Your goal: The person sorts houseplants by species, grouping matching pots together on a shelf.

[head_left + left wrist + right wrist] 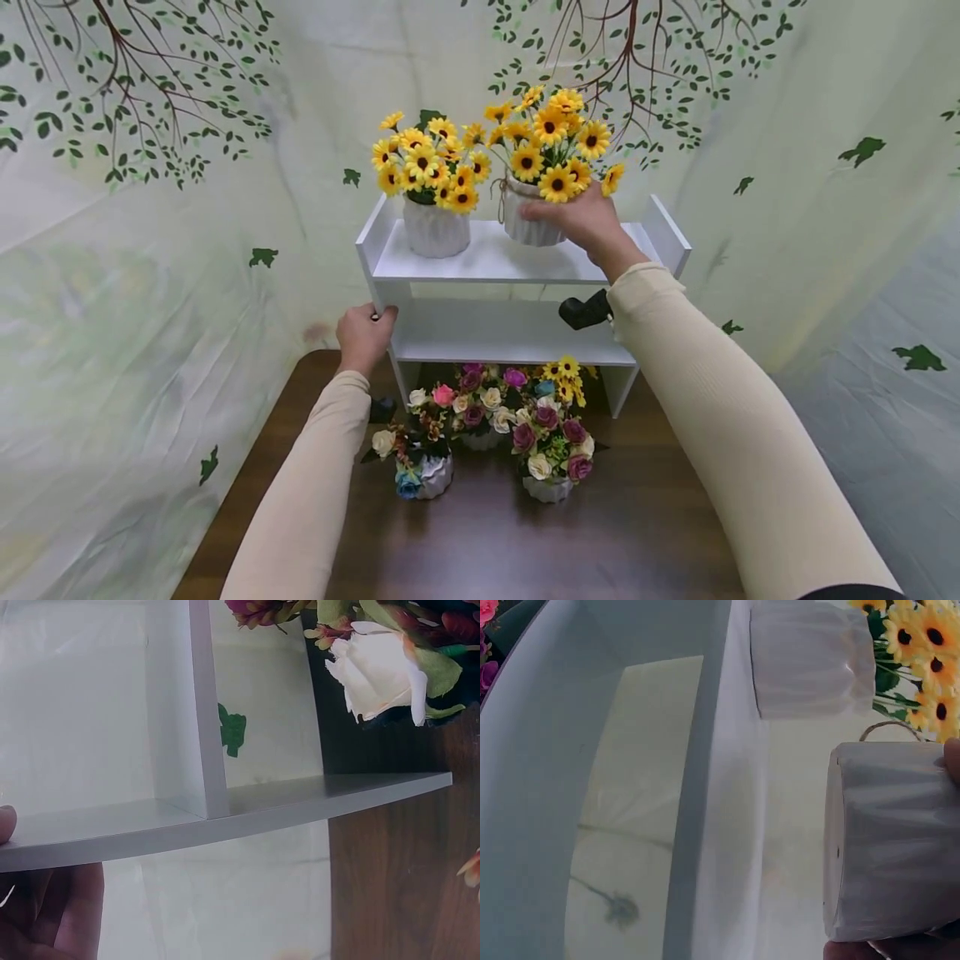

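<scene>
My right hand (581, 218) grips a white ribbed flower pot (525, 218) of yellow sunflowers (551, 137), with twine tied near its rim. In the right wrist view the held pot (900, 840) hangs just off the top shelf (735, 825), its underside showing. A second white pot (437, 229) of yellow sunflowers stands on the left part of that shelf. Lower down, my left hand (365, 337) holds the left side panel of the white shelf unit (480, 267). In the left wrist view, fingers (79, 915) lie behind the panel's edge (150, 844) and a thumb tip shows in front.
Several pots of mixed roses (551, 446) stand at the unit's foot on the dark wooden table (637, 517). Yellow flowers (566, 375) show under the lower shelf (510, 333). A cloth backdrop (787, 250) with painted branches and leaves hangs close behind.
</scene>
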